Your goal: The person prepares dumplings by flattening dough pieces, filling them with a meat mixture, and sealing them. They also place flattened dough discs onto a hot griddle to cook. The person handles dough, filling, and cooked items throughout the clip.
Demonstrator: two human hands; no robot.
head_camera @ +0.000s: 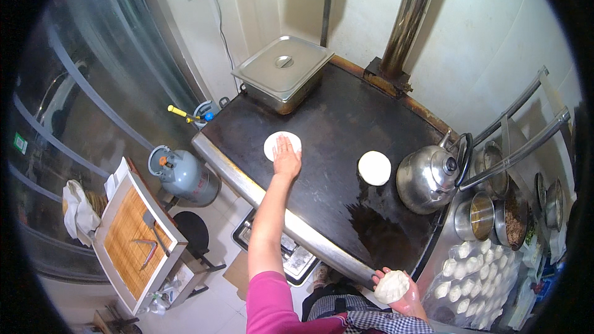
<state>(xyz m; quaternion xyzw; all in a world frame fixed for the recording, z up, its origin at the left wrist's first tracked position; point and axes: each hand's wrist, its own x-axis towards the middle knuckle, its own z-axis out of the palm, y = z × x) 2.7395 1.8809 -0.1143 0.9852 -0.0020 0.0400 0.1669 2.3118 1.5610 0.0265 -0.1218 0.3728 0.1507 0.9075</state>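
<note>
My left hand [287,161] lies flat, palm down, on a white dough round [269,145] on the black griddle [325,116]. It covers the lower right part of that round. Low in the picture, past the griddle's front edge, my right hand [411,300] is palm up and holds a flattened piece of dough [391,286], its fingers curled at the side. A second dough round [374,168] rests on the griddle, left of a metal kettle [426,178]. Dark, wet-looking oil [390,232] spreads below that round.
A lidded steel pan [283,67] stands at the griddle's back left corner. To the right are many dough pieces [473,278] and a bowl of brown filling [513,225]. A gas cylinder [190,178] and a wooden-framed tray [132,236] with tongs [148,253] are left.
</note>
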